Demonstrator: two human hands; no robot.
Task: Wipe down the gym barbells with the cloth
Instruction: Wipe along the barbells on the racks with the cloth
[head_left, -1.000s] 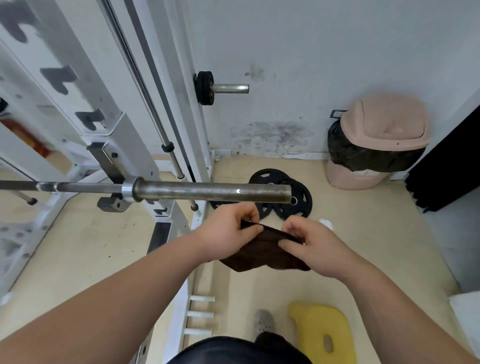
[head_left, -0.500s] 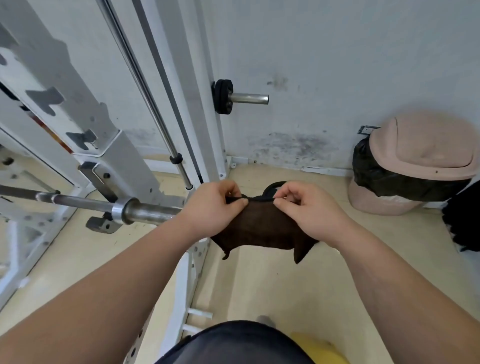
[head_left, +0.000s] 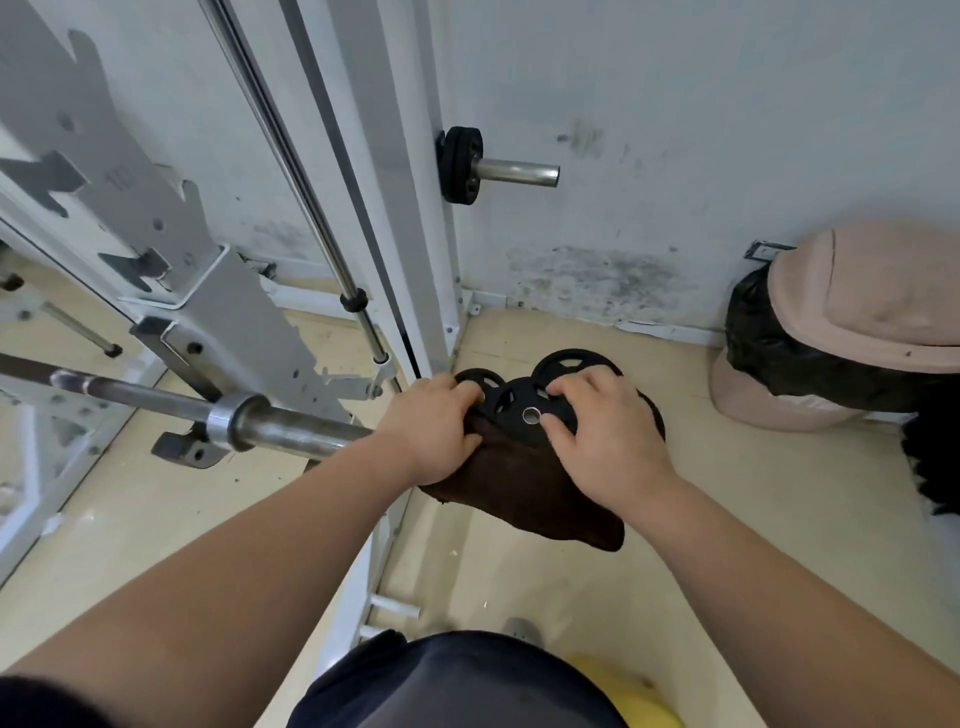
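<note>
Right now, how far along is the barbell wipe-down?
Done: nothing visibly wiped. In hand: the left hand and right hand both grip the brown cloth by the end of the barbell sleeve; contact can't be confirmed. Left: the sleeve and the shaft running off left.

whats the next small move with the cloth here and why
Probably lower the cloth onto the end of the barbell sleeve and curl the left hand round it. Both the left hand and the right hand hold the cloth spread out beside the sleeve's end, which is hidden behind the left wrist. The bare steel in view is not yet covered, so wiping can't start.
</note>
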